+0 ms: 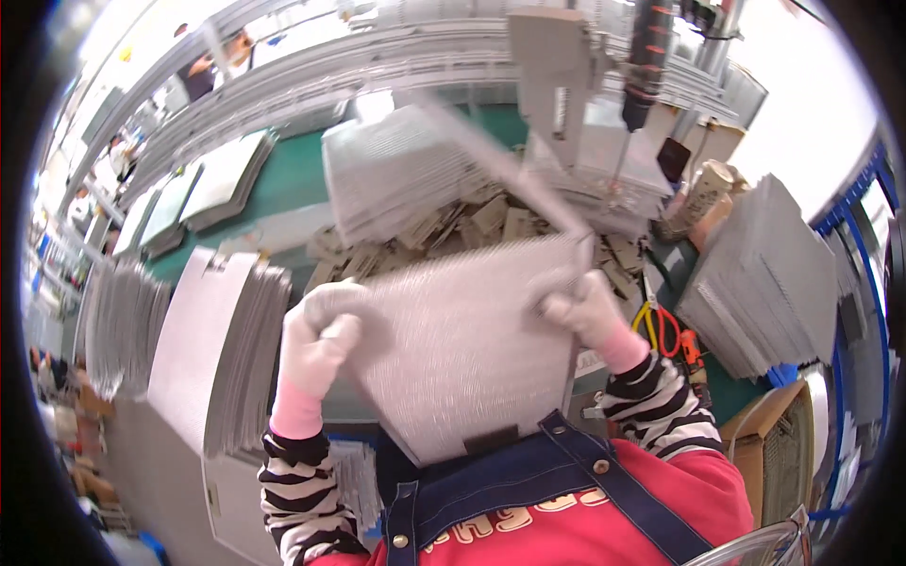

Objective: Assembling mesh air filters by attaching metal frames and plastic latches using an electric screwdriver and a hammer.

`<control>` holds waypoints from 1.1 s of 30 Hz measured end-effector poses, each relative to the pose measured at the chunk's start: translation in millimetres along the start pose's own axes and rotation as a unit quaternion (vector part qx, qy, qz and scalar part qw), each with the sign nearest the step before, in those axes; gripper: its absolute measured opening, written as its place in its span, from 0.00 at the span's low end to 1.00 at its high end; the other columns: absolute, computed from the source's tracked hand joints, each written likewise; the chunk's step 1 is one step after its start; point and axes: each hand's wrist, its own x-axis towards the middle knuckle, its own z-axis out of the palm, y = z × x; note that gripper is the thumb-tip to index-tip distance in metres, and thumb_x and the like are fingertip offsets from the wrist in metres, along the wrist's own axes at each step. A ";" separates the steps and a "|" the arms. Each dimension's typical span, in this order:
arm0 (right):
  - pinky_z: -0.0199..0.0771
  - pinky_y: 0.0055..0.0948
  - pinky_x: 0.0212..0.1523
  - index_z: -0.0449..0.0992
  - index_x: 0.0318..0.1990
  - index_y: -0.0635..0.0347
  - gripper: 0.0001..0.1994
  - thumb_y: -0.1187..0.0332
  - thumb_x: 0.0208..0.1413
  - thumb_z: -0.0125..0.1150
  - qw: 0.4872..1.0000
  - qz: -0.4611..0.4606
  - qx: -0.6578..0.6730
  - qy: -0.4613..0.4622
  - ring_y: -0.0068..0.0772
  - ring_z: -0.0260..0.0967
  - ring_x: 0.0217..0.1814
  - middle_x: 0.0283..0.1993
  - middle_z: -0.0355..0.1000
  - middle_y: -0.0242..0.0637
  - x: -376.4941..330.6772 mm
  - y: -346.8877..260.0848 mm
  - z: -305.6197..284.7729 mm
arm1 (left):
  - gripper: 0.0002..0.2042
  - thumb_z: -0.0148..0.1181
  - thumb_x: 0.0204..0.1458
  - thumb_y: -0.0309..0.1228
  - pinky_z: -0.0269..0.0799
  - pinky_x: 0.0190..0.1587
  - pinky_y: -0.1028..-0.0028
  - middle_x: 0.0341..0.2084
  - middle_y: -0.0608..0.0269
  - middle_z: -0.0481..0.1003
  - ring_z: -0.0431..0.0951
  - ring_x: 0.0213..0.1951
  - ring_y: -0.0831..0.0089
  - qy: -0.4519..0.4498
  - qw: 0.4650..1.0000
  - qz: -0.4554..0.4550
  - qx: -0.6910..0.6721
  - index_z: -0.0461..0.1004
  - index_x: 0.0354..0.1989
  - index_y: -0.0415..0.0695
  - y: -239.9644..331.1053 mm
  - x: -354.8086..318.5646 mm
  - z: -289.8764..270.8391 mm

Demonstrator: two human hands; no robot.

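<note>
Head view showed two white-gloved hands gripping one flat, square, finely ribbed silvery mesh panel (453,349) close to the chest: the left hand (319,341) closed on its left edge, the right hand (583,309) closed on its upper right corner. The panel stood tilted, its long axis running from the chest up and away. Beyond lay a heap of small brown cardboard pieces (472,226), and three stacks of similar panels (764,274) stood around on the green table (293,179)

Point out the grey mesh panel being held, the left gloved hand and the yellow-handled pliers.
grey mesh panel (462,358), head view, middle of its face.
left gloved hand (316,335), head view, knuckles.
yellow-handled pliers (651,321), head view, handles.
</note>
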 end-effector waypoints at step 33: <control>0.67 0.21 0.45 0.64 0.53 0.67 0.26 0.69 0.47 0.65 0.986 0.027 0.078 0.142 0.18 0.66 0.41 0.42 0.69 0.32 -28.6 25.7 -82.9 | 0.15 0.48 0.59 0.39 0.69 0.50 0.58 0.36 0.56 0.73 0.75 0.41 0.63 -0.100 0.950 0.065 -0.289 0.68 0.43 0.39 -73.4 118.5 53.2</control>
